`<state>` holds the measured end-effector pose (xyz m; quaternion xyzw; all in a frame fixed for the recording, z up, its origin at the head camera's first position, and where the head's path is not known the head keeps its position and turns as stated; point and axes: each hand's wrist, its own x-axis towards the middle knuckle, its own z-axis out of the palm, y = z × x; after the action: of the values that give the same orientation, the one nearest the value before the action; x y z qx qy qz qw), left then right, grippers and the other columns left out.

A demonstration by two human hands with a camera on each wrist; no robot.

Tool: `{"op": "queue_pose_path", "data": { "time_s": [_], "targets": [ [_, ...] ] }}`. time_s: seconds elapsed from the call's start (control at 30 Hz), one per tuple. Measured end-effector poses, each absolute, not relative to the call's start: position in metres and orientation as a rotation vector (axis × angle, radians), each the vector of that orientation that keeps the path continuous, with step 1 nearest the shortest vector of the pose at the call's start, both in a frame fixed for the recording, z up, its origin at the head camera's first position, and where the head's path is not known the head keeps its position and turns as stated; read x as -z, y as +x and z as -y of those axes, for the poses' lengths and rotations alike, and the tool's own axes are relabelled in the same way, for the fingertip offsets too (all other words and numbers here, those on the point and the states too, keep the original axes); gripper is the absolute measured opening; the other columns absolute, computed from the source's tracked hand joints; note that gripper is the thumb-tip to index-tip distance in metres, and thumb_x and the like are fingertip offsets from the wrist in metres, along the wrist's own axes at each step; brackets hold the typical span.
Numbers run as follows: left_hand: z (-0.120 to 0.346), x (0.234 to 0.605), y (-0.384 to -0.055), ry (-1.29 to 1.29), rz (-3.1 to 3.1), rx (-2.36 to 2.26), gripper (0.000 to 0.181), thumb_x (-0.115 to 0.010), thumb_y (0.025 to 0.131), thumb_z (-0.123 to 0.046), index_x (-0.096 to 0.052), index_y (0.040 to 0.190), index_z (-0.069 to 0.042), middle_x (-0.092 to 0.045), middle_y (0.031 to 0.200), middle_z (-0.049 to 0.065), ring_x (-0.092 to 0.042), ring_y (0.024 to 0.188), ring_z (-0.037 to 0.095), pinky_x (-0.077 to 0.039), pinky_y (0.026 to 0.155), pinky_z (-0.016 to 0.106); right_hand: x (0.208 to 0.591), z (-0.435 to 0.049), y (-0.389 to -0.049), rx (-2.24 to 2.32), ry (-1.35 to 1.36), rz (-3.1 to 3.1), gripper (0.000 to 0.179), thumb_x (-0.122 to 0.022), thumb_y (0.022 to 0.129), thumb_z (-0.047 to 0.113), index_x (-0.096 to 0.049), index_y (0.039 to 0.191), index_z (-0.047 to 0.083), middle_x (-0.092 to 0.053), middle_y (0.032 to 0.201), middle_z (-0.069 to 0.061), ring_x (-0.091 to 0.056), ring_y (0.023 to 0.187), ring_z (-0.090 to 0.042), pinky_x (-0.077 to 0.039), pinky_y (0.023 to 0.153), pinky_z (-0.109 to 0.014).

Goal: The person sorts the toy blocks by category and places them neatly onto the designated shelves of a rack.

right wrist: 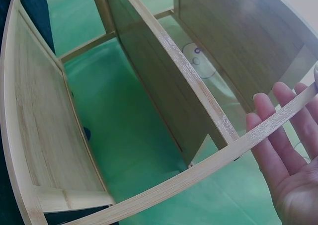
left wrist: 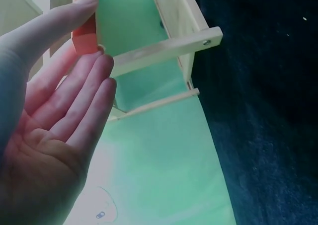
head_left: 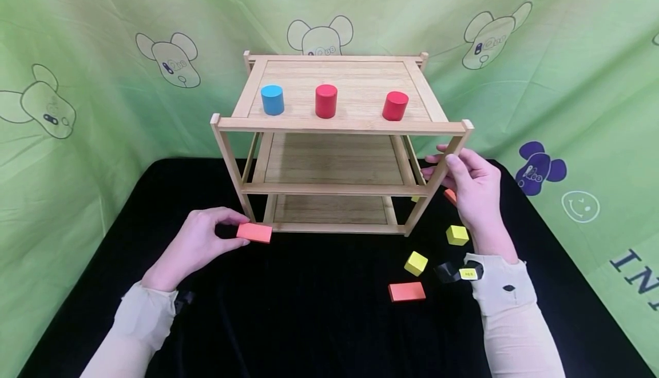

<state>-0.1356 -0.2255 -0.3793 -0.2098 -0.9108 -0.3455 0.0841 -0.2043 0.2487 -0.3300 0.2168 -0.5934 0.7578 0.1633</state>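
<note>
My left hand [head_left: 203, 238] pinches an orange-red rectangular block [head_left: 254, 233] between thumb and fingers, beside the front left foot of a three-tier wooden shelf [head_left: 329, 127]. In the left wrist view the thumb lies on one face of the block [left wrist: 85, 40] and the other fingers stretch out behind it. My right hand [head_left: 476, 189] holds the shelf's front right post [head_left: 437, 178], thumb in front and fingers behind. The right wrist view shows those fingers [right wrist: 271, 148] on the far side of the post [right wrist: 198, 170], with the thumb only partly visible at the edge.
On the top tier stand a blue cylinder [head_left: 273, 100], a red cylinder [head_left: 326, 102] and another red cylinder [head_left: 395, 107]. Two yellow cubes [head_left: 457, 235] and a red block [head_left: 407, 292] lie on the black cloth [head_left: 309, 309] at right. Another red block [head_left: 450, 196] is partly hidden by the right hand.
</note>
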Motion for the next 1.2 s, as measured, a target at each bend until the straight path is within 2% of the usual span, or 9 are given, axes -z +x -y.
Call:
{"op": "queue_pose_path", "data": {
  "time_s": [0.13,0.53,0.87,1.0,1.2],
  "targets": [
    [0.222,0.377,-0.136,-0.636,2.664,1.019,0.033,-0.091,0.078,-0.013,-0.078,0.107,-0.011,-0.075,0.103,-0.001,-0.070,0.099,0.020,-0.056,0.089,0.044,0.330,-0.249,-0.204,-2.150,0.612,1.703,0.030,-0.056,0.104,0.004,-0.060,0.123,-0.019,-0.074,0.099,-0.018,-0.075,0.081,-0.026,-0.061,0.079,-0.035],
    [0.212,0.369,-0.132,-0.643,2.551,1.017,0.036,-0.092,0.075,-0.008,-0.077,0.108,-0.010,-0.074,0.103,0.000,-0.070,0.097,0.019,-0.057,0.087,0.044,0.331,-0.249,-0.203,-2.149,0.604,1.709,0.026,-0.056,0.104,0.003,-0.064,0.122,-0.014,-0.074,0.100,-0.017,-0.075,0.081,-0.026,-0.060,0.080,-0.035],
    [0.204,0.361,-0.134,-0.639,2.478,0.998,0.039,-0.093,0.072,-0.006,-0.077,0.107,-0.011,-0.074,0.102,-0.002,-0.069,0.094,0.015,-0.056,0.085,0.037,0.330,-0.248,-0.203,-2.158,0.614,1.694,0.026,-0.055,0.104,0.002,-0.063,0.122,-0.016,-0.074,0.099,-0.018,-0.075,0.081,-0.026,-0.060,0.079,-0.035],
    [0.199,0.358,-0.136,-0.662,2.423,0.999,0.039,-0.094,0.072,-0.006,-0.078,0.107,-0.011,-0.074,0.102,-0.003,-0.070,0.093,0.019,-0.056,0.085,0.037,0.330,-0.248,-0.203,-2.157,0.613,1.691,0.027,-0.055,0.104,0.002,-0.062,0.122,-0.017,-0.074,0.099,-0.018,-0.075,0.081,-0.026,-0.061,0.079,-0.035],
    [0.193,0.353,-0.141,-0.676,2.364,1.002,0.038,-0.094,0.072,-0.006,-0.078,0.106,-0.010,-0.075,0.102,-0.004,-0.071,0.092,0.022,-0.054,0.084,0.029,0.330,-0.248,-0.204,-2.161,0.619,1.688,0.026,-0.055,0.104,0.002,-0.063,0.122,-0.015,-0.074,0.099,-0.018,-0.075,0.081,-0.026,-0.061,0.079,-0.035]
  ]
}}
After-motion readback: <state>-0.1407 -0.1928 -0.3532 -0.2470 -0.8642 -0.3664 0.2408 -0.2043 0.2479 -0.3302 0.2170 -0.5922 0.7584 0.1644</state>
